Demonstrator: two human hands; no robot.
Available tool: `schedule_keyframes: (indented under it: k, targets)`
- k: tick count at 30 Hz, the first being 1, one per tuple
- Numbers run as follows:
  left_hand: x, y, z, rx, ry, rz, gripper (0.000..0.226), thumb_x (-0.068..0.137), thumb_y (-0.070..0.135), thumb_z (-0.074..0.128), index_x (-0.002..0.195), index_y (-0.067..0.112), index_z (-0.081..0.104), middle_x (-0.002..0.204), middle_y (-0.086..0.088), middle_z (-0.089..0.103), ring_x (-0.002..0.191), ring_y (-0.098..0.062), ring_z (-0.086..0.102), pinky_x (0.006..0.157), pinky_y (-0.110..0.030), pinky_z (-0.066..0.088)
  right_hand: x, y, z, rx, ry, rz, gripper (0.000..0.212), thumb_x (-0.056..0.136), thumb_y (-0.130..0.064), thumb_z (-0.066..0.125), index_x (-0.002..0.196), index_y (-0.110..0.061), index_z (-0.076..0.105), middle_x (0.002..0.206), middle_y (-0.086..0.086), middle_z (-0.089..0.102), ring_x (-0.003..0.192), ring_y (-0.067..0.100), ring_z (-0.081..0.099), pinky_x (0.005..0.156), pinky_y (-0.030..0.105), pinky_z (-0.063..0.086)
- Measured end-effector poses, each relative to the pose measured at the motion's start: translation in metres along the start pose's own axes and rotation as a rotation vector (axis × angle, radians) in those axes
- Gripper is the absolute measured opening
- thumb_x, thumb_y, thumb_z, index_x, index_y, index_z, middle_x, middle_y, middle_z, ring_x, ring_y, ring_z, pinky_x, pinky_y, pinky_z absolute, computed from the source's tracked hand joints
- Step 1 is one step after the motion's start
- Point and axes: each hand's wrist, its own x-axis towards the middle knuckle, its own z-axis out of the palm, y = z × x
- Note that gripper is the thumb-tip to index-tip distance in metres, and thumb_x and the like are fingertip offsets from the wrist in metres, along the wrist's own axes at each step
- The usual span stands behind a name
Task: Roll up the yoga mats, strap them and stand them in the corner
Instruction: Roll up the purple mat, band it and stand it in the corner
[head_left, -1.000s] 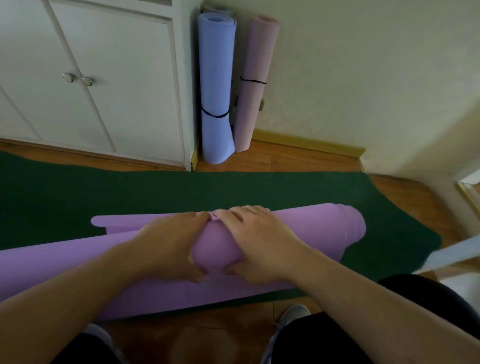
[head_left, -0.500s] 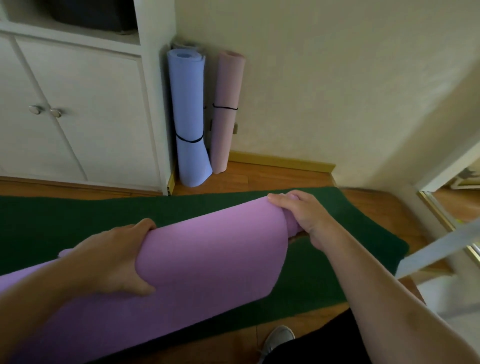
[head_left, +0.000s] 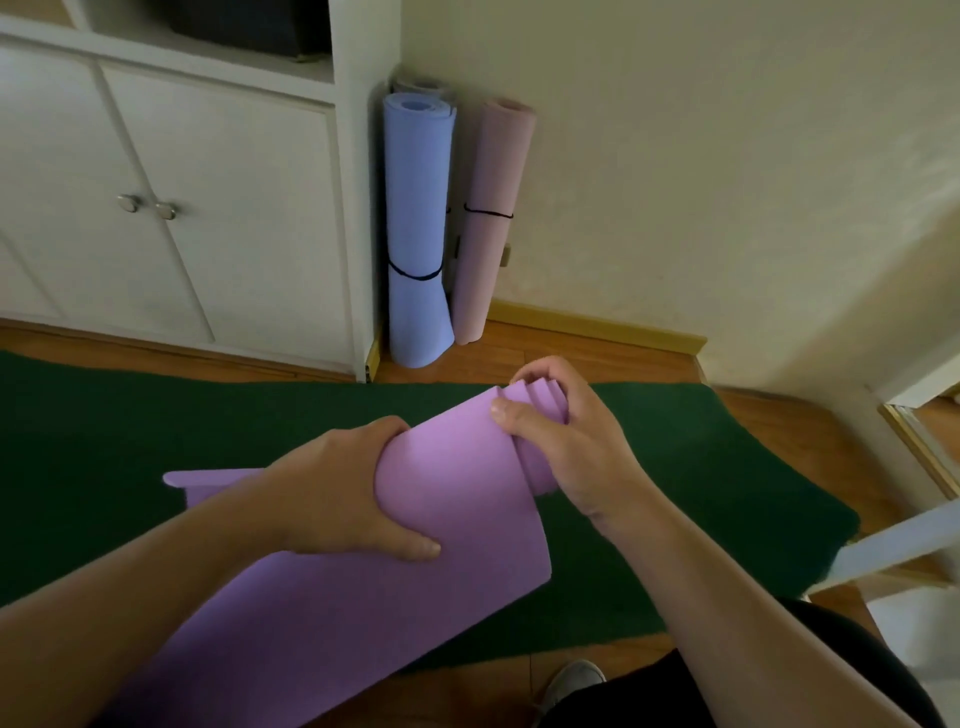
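A purple yoga mat (head_left: 457, 483), partly rolled, is lifted at an angle above a flat dark green mat (head_left: 156, 415) on the floor. My left hand (head_left: 332, 493) grips the middle of the roll from the left. Around the roll's upper right end, where stepped layers stick out, curls my right hand (head_left: 566, 441). The mat's loose flap hangs down toward me. In the corner a blue rolled mat (head_left: 418, 208) and a pink rolled mat (head_left: 493, 208) stand upright, each with a black strap.
White cabinet doors (head_left: 208, 208) with round knobs fill the left wall, ending next to the corner. Wooden floor shows around the green mat. A white bar (head_left: 893, 540) crosses at the right. My shoe (head_left: 571, 680) and dark trousers are at the bottom.
My hands went from pressing the roll's middle on the floor to lifting it. The right hand has now wrapped around the uneven right end, and the roll tilts more steeply.
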Motion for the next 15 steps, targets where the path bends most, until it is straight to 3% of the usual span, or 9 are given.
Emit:
schedule_keyframes:
  k: [4,7,9,11,15]
  targets:
    - [-0.001,0.007,0.004,0.130,0.026,-0.033,0.106,0.050,0.087,0.080,0.137,0.044,0.037,0.120,0.020,0.058,0.102,-0.010,0.060,0.091,-0.037,0.057,-0.005,0.009,0.021,-0.034,-0.073,0.020,0.044,0.082,-0.067,0.057,0.120,-0.045,0.056,0.125,-0.014,0.043,0.098,-0.013,0.051,0.072,0.013,0.042]
    - [-0.004,0.011,0.004,0.201,0.063,-0.059,0.103,0.053,0.086,0.080,0.137,0.042,0.038,0.118,0.019,0.059,0.099,-0.010,0.061,0.088,-0.036,0.056,-0.003,0.013,0.028,-0.003,-0.081,0.036,0.044,0.086,-0.069,0.056,0.122,-0.044,0.056,0.129,-0.015,0.040,0.100,-0.020,0.047,0.081,0.017,0.040]
    - [-0.006,0.012,0.006,0.228,0.068,-0.070,0.101,0.054,0.085,0.079,0.135,0.041,0.039,0.115,0.019,0.060,0.097,-0.010,0.060,0.084,-0.034,0.054,-0.003,0.014,0.028,0.092,-0.157,0.070,0.051,0.083,-0.073,0.053,0.123,-0.041,0.060,0.135,-0.012,0.047,0.111,-0.012,0.051,0.086,0.019,0.041]
    - [-0.008,0.011,0.007,0.226,0.057,-0.082,0.099,0.055,0.085,0.079,0.133,0.041,0.039,0.112,0.019,0.060,0.095,-0.009,0.061,0.082,-0.033,0.054,-0.003,0.015,0.025,0.207,-0.242,0.155,0.061,0.086,-0.080,0.051,0.123,-0.032,0.063,0.131,0.000,0.060,0.113,0.012,0.063,0.088,0.028,0.048]
    - [-0.011,0.014,0.013,0.243,0.053,-0.048,0.098,0.056,0.088,0.075,0.133,0.041,0.037,0.110,0.021,0.058,0.093,-0.008,0.060,0.081,-0.029,0.054,0.005,0.009,0.010,0.431,-0.246,0.364,0.084,0.099,-0.078,0.037,0.113,-0.003,0.072,0.101,0.018,0.072,0.086,0.030,0.069,0.077,0.039,0.055]
